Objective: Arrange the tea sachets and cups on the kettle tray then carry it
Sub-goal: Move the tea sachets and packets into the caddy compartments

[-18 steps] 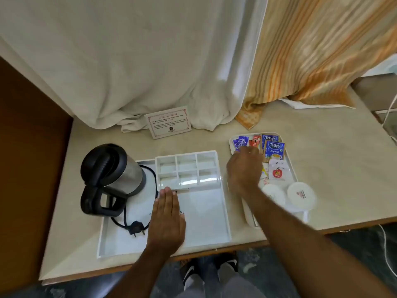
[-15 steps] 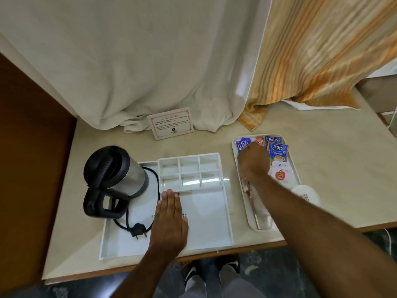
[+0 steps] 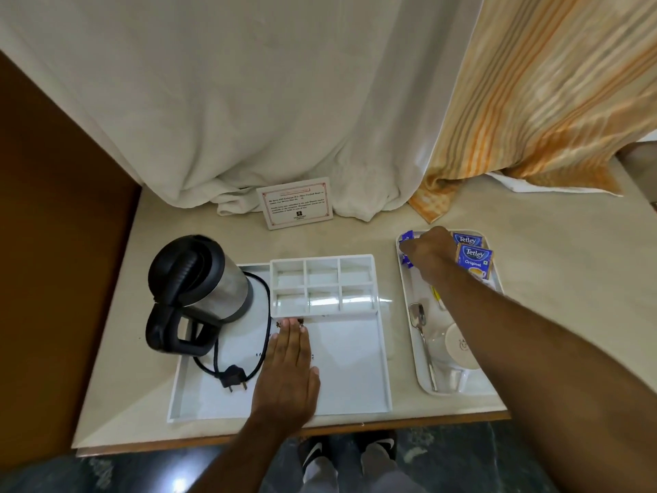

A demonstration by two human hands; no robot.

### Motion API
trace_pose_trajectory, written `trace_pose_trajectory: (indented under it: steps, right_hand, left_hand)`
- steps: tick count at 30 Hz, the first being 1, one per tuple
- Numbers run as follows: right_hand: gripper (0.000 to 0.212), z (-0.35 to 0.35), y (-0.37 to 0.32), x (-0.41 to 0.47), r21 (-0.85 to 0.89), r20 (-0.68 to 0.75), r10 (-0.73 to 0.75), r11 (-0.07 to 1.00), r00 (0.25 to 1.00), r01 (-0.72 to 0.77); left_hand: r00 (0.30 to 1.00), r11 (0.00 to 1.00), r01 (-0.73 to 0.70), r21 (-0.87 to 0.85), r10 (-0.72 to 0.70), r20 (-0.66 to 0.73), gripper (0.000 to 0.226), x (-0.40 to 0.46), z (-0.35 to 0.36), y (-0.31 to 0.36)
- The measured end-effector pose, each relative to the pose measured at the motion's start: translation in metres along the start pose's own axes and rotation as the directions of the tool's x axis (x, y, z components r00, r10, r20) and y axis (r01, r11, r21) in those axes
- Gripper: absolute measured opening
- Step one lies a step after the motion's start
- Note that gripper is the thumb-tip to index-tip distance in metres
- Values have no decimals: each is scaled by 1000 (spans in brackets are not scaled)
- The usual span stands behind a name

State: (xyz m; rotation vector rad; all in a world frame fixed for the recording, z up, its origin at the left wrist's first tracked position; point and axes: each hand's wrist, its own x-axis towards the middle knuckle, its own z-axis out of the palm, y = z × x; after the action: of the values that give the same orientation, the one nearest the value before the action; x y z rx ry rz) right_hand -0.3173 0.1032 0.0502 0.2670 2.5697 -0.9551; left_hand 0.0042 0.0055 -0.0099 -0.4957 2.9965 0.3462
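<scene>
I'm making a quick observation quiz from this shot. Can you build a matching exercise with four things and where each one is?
Things:
1. kettle
2. left hand
3. spoon
4. printed card

Places:
A. leaning against the white curtain
B. narrow tray on the right
C. left part of the kettle tray
D. flat on the kettle tray floor

Pairs: 1-C, 2-D, 3-B, 4-A

Beige stone-look table (image 3: 554, 243) set against curtains, holding two trays and a card.

A large white kettle tray (image 3: 355, 393) sits at the table's centre, near the front edge. A smaller white serving tray (image 3: 423, 380) lies just beside it at 3 o'clock. A printed card (image 3: 295, 203) stands at 12 o'clock, where the white curtain (image 3: 284, 112) and orange striped curtain (image 3: 544, 101) drape onto the tabletop.
</scene>
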Motion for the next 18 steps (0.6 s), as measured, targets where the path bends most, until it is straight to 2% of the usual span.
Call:
trace_pose_trajectory:
  steps: [3, 5, 6, 8, 10, 12, 14, 16, 18]
  right_hand:
    - [31, -3, -3, 1, 94, 44, -11, 996, 999, 7]
    - [12, -7, -10, -6, 225, 40, -71, 972, 997, 61]
    - [8, -10, -14, -15, 310, 29, -109, 946, 994, 95]
    - [14, -10, -27, -40, 478, 43, -213, 862, 976, 167]
    - [12, 1, -42, -68, 573, 125, -342, 791, 931, 213]
    - [15, 25, -53, -93, 524, 235, -450, 805, 861, 278]
    - [18, 51, -59, -113, 366, 306, -542, 826, 782, 429]
    - [17, 71, -59, -125, 209, 345, -607, 793, 716, 572]
    - [17, 82, -55, -130, 78, 368, -633, 751, 681, 656]
  left_hand:
    - [1000, 1000, 4, -16, -3, 22, 68, -1, -1, 0]
    - [1000, 1000, -2, -18, 3, 30, 68, -1, -2, 0]
    - [1000, 1000, -5, -22, 6, 29, 69, -1, -2, 0]
    - [999, 1000, 0, -31, 1, 33, 69, 0, -3, 1]
    - [999, 999, 9, -41, -8, 43, 69, 0, -3, 1]
    - [998, 999, 17, -37, -15, 54, 69, 1, -4, 1]
    - [998, 1000, 23, -22, -21, 62, 69, 1, -4, 1]
    - [997, 999, 33, -11, -32, 76, 70, 1, -5, 1]
    - [994, 999, 41, 11, -42, 97, 71, 2, -5, 2]
